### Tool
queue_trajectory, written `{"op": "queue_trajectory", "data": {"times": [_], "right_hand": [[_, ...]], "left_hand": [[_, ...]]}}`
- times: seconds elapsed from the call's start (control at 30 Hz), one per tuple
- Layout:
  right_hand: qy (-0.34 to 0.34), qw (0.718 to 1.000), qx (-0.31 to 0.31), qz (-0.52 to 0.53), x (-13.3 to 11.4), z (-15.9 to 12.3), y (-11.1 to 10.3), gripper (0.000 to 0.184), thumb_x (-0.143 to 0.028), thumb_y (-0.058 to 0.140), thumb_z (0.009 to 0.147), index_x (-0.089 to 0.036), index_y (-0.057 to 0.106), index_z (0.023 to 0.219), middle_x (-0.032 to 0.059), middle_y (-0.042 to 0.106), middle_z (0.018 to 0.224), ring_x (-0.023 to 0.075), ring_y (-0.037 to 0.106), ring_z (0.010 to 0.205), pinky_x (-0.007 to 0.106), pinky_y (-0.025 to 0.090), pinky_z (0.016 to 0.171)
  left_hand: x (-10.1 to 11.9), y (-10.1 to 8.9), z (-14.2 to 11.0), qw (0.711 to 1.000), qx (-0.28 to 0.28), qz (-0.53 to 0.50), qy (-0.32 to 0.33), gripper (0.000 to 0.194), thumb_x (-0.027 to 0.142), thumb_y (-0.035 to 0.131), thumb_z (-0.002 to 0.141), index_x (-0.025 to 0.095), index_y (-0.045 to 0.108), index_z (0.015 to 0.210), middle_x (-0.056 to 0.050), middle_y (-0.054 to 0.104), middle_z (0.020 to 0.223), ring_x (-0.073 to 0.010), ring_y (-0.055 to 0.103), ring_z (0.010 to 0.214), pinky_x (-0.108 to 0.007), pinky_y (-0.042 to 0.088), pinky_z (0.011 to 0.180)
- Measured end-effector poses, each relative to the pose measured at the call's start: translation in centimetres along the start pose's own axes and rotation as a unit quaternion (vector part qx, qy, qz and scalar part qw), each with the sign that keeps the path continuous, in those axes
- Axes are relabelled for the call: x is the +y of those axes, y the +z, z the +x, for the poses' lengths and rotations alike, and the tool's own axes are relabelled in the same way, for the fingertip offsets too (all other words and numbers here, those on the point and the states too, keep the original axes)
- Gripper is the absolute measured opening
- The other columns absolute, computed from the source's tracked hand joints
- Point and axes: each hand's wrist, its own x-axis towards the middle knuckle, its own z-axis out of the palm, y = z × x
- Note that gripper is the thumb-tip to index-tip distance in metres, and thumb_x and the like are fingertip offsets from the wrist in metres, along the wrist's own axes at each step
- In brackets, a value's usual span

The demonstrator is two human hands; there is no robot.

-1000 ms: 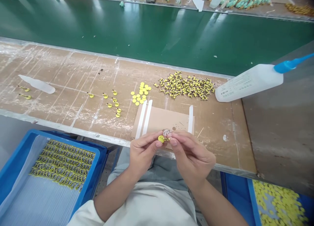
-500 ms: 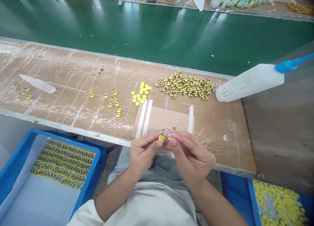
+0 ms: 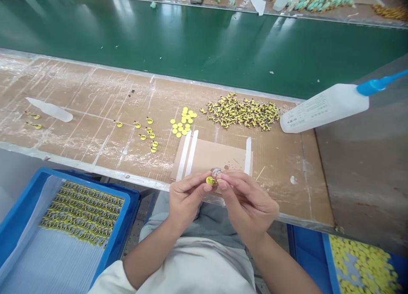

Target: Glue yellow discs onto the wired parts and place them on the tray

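My left hand point(image 3: 185, 198) and my right hand point(image 3: 247, 202) meet at the near edge of the bench, fingers pinched together on a small yellow disc piece point(image 3: 209, 180). Just behind the fingertips lies a cardboard square point(image 3: 216, 156) with white strips and a small clear blob of glue point(image 3: 217, 171). Loose yellow discs point(image 3: 182, 122) lie behind it to the left. A heap of small yellow-and-black figures point(image 3: 242, 111) lies behind it to the right.
A white glue bottle point(image 3: 325, 106) with a blue nozzle lies at the right. A few finished yellow pieces point(image 3: 147, 134) dot the bench. A blue tray point(image 3: 68, 217) of rowed pieces sits lower left, another with yellow discs point(image 3: 363, 260) lower right. A green conveyor belt point(image 3: 191, 43) runs behind.
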Motion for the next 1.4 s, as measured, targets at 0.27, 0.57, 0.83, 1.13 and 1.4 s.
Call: {"op": "queue_trajectory", "data": {"times": [0.27, 0.57, 0.83, 1.13, 1.4], "right_hand": [[0.014, 1.000, -0.004, 0.015, -0.02, -0.10, -0.01, 0.029, -0.003, 0.071, 0.081, -0.025, 0.076, 0.098, 0.0028, 0.075, 0.090, 0.0183, 0.072, 0.079, 0.034, 0.063, 0.073], [0.015, 1.000, -0.005, 0.009, -0.09, 0.00, -0.14, 0.027, -0.004, 0.072, 0.080, -0.026, 0.076, 0.096, 0.0025, 0.075, 0.088, 0.0178, 0.071, 0.077, 0.033, 0.063, 0.072], [0.027, 1.000, -0.005, 0.007, 0.06, -0.23, -0.17, 0.023, -0.007, 0.071, 0.082, -0.024, 0.076, 0.095, 0.0040, 0.075, 0.089, 0.0184, 0.072, 0.077, 0.032, 0.064, 0.068], [0.031, 0.999, -0.030, 0.017, -0.12, 0.11, -0.13, 0.020, -0.008, 0.071, 0.082, -0.023, 0.075, 0.094, 0.0046, 0.075, 0.088, 0.0187, 0.072, 0.078, 0.032, 0.063, 0.069], [0.039, 0.997, -0.042, 0.041, 0.38, 0.00, -0.13, 0.022, -0.005, 0.070, 0.081, -0.023, 0.075, 0.093, 0.0040, 0.074, 0.088, 0.0181, 0.072, 0.078, 0.031, 0.062, 0.070]], "left_hand": [[-0.11, -0.01, -0.09, 1.000, 0.005, 0.017, 0.012, 0.022, 0.024, 0.079, 0.078, 0.026, 0.080, 0.100, -0.008, 0.077, 0.102, -0.0212, 0.072, 0.093, -0.036, 0.059, 0.091], [0.28, 0.39, 0.03, 0.999, -0.001, 0.010, 0.037, 0.022, 0.022, 0.079, 0.078, 0.027, 0.080, 0.099, -0.006, 0.077, 0.097, -0.0175, 0.072, 0.088, -0.026, 0.060, 0.078], [0.17, 0.37, 0.04, 0.999, 0.015, 0.027, 0.045, 0.022, 0.024, 0.082, 0.075, 0.026, 0.080, 0.097, -0.006, 0.077, 0.092, -0.0168, 0.071, 0.083, -0.026, 0.060, 0.074], [0.40, 0.06, -0.09, 0.995, 0.003, 0.057, 0.084, 0.027, 0.017, 0.080, 0.076, 0.027, 0.079, 0.102, -0.004, 0.070, 0.081, -0.0123, 0.066, 0.074, -0.024, 0.056, 0.071], [0.70, 0.11, -0.06, 0.994, 0.002, 0.071, 0.088, 0.028, 0.017, 0.079, 0.077, 0.028, 0.078, 0.103, -0.003, 0.068, 0.079, -0.0118, 0.064, 0.073, -0.023, 0.054, 0.069]]}}
